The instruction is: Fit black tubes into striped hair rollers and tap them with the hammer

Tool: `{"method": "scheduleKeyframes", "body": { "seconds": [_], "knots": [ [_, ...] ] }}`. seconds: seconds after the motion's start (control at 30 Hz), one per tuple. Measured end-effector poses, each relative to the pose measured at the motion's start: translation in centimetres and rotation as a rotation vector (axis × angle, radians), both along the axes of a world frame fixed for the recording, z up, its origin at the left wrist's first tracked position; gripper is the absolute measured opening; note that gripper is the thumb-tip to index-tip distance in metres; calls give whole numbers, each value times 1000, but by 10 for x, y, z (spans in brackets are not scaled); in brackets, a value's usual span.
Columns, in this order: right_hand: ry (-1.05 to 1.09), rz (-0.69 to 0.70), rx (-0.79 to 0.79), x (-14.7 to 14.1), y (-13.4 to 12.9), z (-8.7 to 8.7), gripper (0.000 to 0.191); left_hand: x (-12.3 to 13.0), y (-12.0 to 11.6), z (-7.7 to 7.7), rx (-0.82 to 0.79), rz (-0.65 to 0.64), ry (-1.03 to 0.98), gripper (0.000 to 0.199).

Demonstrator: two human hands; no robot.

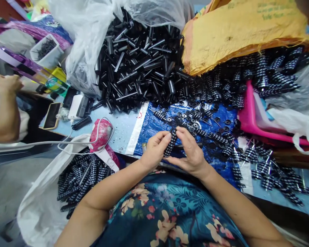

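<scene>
Between my hands is a short black cylinder (171, 142) dotted with rows of small white squares, tilted, its upper end leaning right. My left hand (156, 147) pinches its side with thumb and fingers. My right hand (192, 152) is closed around its two ends, fingertips at the top and thumb near the bottom. Under and beyond them lies a blue plastic sheet (154, 120) with small round black discs (194, 120) and more dotted cylinders (217, 137) scattered on it. Behind my right fingers is a dark rod, partly hidden.
A heap of plain black tubes (141, 65) spills from a clear plastic bag (84, 55). A yellow woven sack (242, 31) and pink basket (243, 113) stand right. Lower left, a white sack (41, 202) holds dotted cylinders. Phone (53, 116), cable, and another person's hand (7, 82) are left.
</scene>
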State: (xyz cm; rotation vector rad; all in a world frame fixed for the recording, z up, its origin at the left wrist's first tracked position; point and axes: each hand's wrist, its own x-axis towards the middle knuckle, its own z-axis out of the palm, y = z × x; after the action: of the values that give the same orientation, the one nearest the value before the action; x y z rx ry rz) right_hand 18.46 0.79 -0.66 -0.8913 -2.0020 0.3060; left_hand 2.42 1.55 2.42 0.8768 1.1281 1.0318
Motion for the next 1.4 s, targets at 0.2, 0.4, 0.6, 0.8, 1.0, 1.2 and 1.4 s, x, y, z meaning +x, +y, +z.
{"method": "scheduleKeyframes", "body": {
  "seconds": [0.2, 0.4, 0.6, 0.8, 1.0, 1.2, 1.4],
  "knots": [
    [-41, 84, -114, 2, -2, -1, 99, -17, 5, 0, -343, -206, -303, 47],
    [-220, 22, -183, 6, -2, -16, 86, -42, 19, -19, -159, -95, -113, 41],
    [-435, -97, -126, 14, -11, -24, 21, -107, 47, -32, 320, -200, 842, 15],
    [-326, -209, -78, 1, 9, -16, 24, -116, 62, -32, 204, -430, 867, 25],
    [-357, -126, 34, -9, 13, -9, 27, -118, 73, -30, 193, -500, 852, 26],
    [-449, 86, 62, -23, 0, -13, 23, -110, 84, -33, 175, -542, 861, 30],
    [-287, 0, 0, 3, -1, -16, 29, -153, 63, 5, 143, -594, 778, 24]
  ]
}}
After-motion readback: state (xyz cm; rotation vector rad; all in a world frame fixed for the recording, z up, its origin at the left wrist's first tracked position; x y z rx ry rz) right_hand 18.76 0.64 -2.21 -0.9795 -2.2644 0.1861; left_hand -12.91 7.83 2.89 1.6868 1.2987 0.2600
